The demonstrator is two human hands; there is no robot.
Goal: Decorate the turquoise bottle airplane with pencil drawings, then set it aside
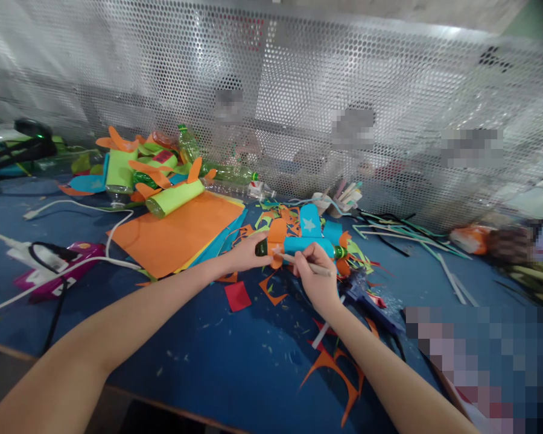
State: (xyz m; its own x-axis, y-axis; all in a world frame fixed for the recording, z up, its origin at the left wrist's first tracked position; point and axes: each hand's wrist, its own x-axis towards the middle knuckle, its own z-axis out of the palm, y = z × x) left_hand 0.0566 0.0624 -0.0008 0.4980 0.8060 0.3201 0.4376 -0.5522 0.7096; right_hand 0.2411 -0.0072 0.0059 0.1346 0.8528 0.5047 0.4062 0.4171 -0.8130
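My left hand (244,253) is closed round the dark base end of a plastic bottle (308,244) lying on its side, wrapped in blue and orange craft sheet. Its green cap points right. A blue flap with a pale star (309,224) stands up from it, and another pale star is on the orange part. Between the fingers of my right hand (320,283) is a light-coloured pen (320,269), its tip at the orange part by that star. Under my right wrist lies a blue glue gun (374,306) with a whitish stick.
Orange, yellow and blue sheets (181,232) are stacked at left, below several finished bottle shapes (176,198). Offcuts (328,374) and a red square (238,296) litter the blue table. A magenta power strip (67,271) with cables is at left; a perforated metal screen (163,78) stands behind.
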